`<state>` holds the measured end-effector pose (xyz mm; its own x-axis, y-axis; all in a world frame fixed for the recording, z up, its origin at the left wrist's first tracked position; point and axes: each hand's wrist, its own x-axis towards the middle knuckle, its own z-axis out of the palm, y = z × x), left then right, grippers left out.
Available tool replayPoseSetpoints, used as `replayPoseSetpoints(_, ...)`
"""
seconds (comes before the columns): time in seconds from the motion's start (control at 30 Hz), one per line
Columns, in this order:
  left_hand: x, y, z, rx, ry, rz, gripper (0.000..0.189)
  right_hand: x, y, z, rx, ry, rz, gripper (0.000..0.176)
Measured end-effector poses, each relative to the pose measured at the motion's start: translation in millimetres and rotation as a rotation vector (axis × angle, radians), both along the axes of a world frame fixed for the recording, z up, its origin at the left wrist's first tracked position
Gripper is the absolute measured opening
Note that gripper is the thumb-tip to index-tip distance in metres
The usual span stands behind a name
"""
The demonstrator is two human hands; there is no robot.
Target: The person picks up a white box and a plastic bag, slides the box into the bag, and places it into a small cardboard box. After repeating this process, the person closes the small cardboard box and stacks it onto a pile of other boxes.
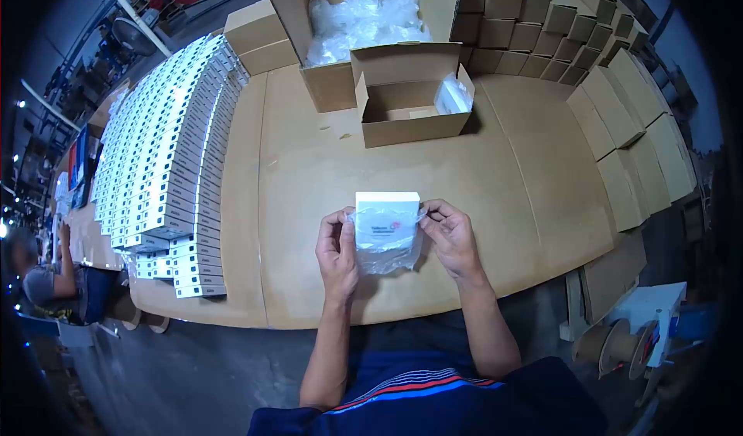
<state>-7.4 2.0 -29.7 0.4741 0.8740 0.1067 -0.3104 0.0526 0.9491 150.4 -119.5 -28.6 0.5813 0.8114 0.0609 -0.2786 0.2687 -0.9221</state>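
A white box [387, 199] with small printing on its face sits partly inside a clear plastic bag [388, 261]; its upper end sticks out of the bag. My left hand [337, 252] pinches the bag's left edge near its mouth. On the opposite side, my right hand [453, 240] grips the right edge between thumb and fingers. Beyond my hands stands an open brown carton [418, 133], flap raised, with a bagged white box [453, 95] at its right end.
Stacked white boxes [174, 150] fill the table's left side. A large carton [329, 88] at the back holds crumpled clear plastic bags [368, 22]. Brown cartons [534, 30] are piled at back right, more [631, 138] at the right edge. Another person [66, 277] is at far left.
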Motion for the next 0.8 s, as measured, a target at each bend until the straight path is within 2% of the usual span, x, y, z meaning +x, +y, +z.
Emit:
replayPoseSetpoints(0.1,1.4,0.2,1.3,-0.031,-0.055,-0.027,0.012,6.2,-0.5,-0.5,0.111,-0.040,0.057,0.009)
replayPoseSetpoints(0.17,3.5,2.8,1.0,-0.113,-0.142,-0.059,0.012,7.3,1.1,10.6,0.084,-0.029,0.087,0.014)
replayPoseSetpoints(0.23,5.2,0.3,7.7,-0.092,-0.102,-0.051,0.011,13.0,1.9,8.7,0.128,0.004,0.146,0.014)
replayPoseSetpoints(0.27,6.0,-2.4,9.6,-0.085,-0.080,-0.045,0.011,9.9,1.6,8.0,0.056,-0.023,0.094,0.014)
replayPoseSetpoints(0.37,13.6,-1.8,4.3,-0.009,-0.172,-0.002,0.009,3.9,3.2,18.2,0.142,0.026,0.094,0.007)
replayPoseSetpoints(0.4,12.7,-2.9,2.5,-0.008,-0.177,0.002,0.008,2.8,3.1,19.0,0.098,0.102,0.102,0.009)
replayPoseSetpoints(0.47,13.5,2.1,1.5,0.008,-0.198,0.004,0.006,6.7,-0.7,5.8,0.091,0.034,0.090,0.011)
replayPoseSetpoints(0.6,3.4,10.4,-0.2,0.129,-0.046,0.072,0.005,8.0,-3.3,-1.1,0.013,0.060,0.050,0.011)
replayPoseSetpoints(0.73,8.1,3.1,2.0,0.130,0.018,0.099,0.006,0.1,0.2,0.1,-0.009,0.035,0.016,0.007)
replayPoseSetpoints(0.77,8.5,-0.1,2.6,0.082,-0.038,0.104,0.008,-3.7,0.1,-1.9,-0.030,0.032,0.000,0.007)
replayPoseSetpoints(0.8,10.7,-1.9,4.8,0.037,-0.098,0.109,0.010,-9.1,4.0,10.2,0.055,0.067,-0.007,0.006)
